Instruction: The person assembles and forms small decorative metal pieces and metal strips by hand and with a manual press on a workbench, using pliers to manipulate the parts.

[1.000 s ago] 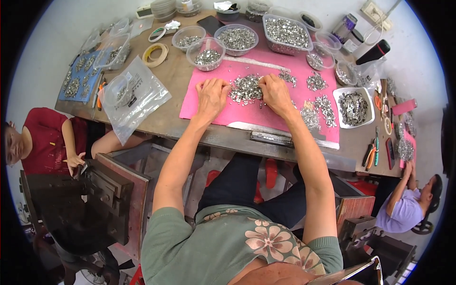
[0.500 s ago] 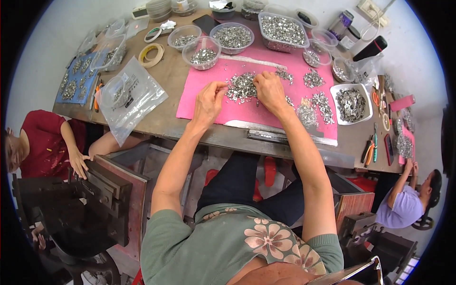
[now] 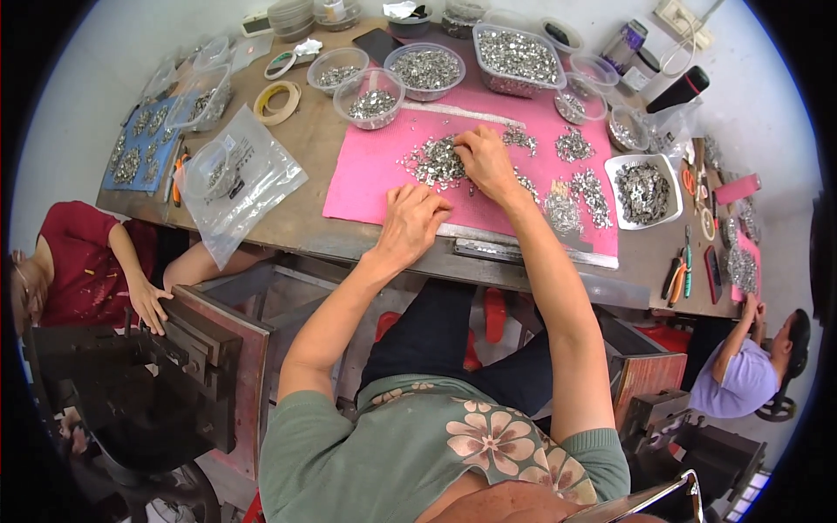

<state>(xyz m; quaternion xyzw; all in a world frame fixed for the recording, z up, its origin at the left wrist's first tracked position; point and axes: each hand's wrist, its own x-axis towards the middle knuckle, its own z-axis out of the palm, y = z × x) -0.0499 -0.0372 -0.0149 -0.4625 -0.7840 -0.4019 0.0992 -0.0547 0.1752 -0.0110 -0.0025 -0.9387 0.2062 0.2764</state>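
Observation:
A loose pile of small silvery metal pieces (image 3: 433, 162) lies in the middle of a pink ribbed mat (image 3: 362, 187). At the pile's right edge is my right hand (image 3: 486, 161), its fingers bent and pinched together over the pieces; whatever is between the fingertips is too small to make out. My left hand (image 3: 408, 225) rests low over the mat's near edge, in front of the pile. Its fingers are curled together and point right, and their tips hide anything they hold. Smaller heaps of pieces (image 3: 575, 145) lie on the mat's right side.
Plastic tubs of metal pieces (image 3: 425, 70) line the far side. A white square tray (image 3: 643, 218) stands right of the mat, with pliers (image 3: 673, 279) nearer. Left are a tape roll (image 3: 277, 103) and a clear bag (image 3: 240, 187). Two other people sit at either side.
My left hand has drawn back from the pile's left edge toward the mat's near edge. My right hand has shifted slightly left and up. Some pieces now spread farther left.

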